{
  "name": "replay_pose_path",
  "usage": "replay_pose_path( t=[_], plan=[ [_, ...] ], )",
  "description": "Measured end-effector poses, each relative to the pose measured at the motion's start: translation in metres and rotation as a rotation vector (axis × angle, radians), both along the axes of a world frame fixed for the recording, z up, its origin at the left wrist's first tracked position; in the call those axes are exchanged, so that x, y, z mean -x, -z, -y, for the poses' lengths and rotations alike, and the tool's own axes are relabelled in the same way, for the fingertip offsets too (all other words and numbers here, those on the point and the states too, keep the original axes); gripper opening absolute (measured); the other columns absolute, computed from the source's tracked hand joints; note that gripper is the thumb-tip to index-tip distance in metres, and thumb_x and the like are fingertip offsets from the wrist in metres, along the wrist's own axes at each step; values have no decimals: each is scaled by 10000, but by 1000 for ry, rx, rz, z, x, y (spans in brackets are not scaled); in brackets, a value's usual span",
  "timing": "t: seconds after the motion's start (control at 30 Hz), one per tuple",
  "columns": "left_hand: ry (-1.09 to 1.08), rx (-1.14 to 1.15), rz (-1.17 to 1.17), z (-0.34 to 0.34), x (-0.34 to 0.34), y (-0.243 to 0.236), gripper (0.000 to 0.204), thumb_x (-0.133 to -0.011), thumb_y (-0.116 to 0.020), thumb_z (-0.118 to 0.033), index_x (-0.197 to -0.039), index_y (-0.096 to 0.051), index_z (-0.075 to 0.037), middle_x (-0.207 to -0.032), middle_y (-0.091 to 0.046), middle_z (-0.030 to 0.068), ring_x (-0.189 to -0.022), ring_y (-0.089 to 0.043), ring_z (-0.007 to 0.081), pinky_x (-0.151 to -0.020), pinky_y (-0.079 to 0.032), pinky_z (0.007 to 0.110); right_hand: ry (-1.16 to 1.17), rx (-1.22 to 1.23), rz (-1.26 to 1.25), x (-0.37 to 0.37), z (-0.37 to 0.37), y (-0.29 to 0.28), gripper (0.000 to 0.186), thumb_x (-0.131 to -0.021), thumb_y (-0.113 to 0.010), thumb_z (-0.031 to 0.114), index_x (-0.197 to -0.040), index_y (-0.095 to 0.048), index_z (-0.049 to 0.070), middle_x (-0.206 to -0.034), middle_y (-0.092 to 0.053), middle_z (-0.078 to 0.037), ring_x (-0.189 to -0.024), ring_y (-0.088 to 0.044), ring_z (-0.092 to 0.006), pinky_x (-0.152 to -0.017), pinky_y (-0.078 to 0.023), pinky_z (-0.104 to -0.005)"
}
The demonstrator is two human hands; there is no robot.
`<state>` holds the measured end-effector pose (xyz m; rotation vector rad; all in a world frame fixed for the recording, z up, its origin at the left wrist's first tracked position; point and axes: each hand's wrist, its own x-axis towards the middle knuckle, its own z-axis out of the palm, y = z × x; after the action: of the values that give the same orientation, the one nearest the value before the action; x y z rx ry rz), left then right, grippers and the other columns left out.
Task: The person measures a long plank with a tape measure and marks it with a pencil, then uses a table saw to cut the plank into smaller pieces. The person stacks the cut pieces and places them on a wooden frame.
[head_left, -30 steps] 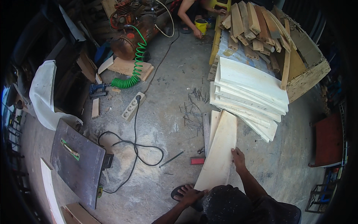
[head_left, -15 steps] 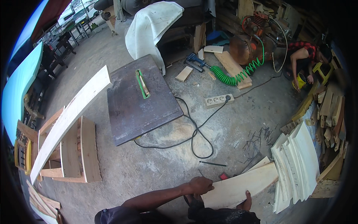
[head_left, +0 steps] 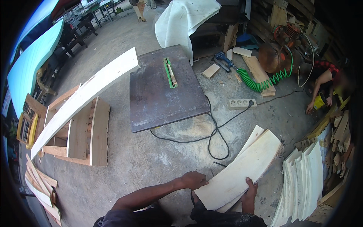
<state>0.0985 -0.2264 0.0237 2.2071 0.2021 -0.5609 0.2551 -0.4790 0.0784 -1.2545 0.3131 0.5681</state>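
A pale curved wooden board [head_left: 236, 170] lies slanted across my lap side, its far end raised to the upper right. My left hand [head_left: 193, 180] is closed on its left end. My right hand [head_left: 249, 191] grips its near edge, thumb on the top face and fingers hidden beneath. Another pale board [head_left: 252, 137] shows from behind and under it. To the right stands a stack of similar curved boards [head_left: 304, 178] on edge. Just beyond the held board's left end, a dark thin rod [head_left: 219, 164] lies on the floor.
A table saw [head_left: 166, 102] with a green-edged blade slot stands ahead. One long curved board [head_left: 90, 96] rests over a wooden frame [head_left: 81, 140] at left. A black cable runs to a power strip [head_left: 242, 104]. Green coiled hose [head_left: 253, 81] leads to a compressor [head_left: 272, 56]; a person [head_left: 321, 83] crouches right.
The held board has swung upward at its far end, away from the stack at right. My right hand has moved with it. The whole view has shifted rightward.
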Motion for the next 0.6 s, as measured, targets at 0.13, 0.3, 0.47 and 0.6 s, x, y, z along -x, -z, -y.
replay_pose_path(
  t=[0.13,0.3,0.47,0.6],
  plan=[
    [-451,237,35,-14,24,-26,646,-990,-578,-594,-1203,-633,13,-1161,-688,249,-1087,-667,380,-930,-525,474,-149,-131,-53,1,-43,3,682,-869,-685,75,-1476,-396,-33,-1337,-565,-199,-1222,-594,-361,-1032,-515,-505],
    [-678,944,-33,-42,60,-46,831,-943,-729,-490,-1497,-434,54,-1379,-598,234,-1292,-572,303,-1062,-488,431,-379,-301,-290,30,-86,30,691,-890,-695,129,-1493,-391,-19,-1375,-547,-193,-1283,-549,-348,-1094,-451,-489],
    [-876,1157,-77,-30,154,-65,747,-943,-746,-311,-1520,-415,28,-1380,-608,208,-1222,-630,304,-1048,-514,411,-724,-322,-466,84,-120,37,671,-895,-681,142,-1471,-399,-54,-1365,-559,-198,-1288,-550,-353,-1109,-437,-498],
    [-1359,1163,-29,9,198,-113,633,-977,-697,-223,-1494,-434,30,-1321,-632,196,-1154,-657,293,-990,-551,397,-928,-285,-645,119,-146,44,628,-907,-652,166,-1446,-424,-63,-1326,-584,-213,-1246,-584,-358,-1092,-454,-506]
  ],
)
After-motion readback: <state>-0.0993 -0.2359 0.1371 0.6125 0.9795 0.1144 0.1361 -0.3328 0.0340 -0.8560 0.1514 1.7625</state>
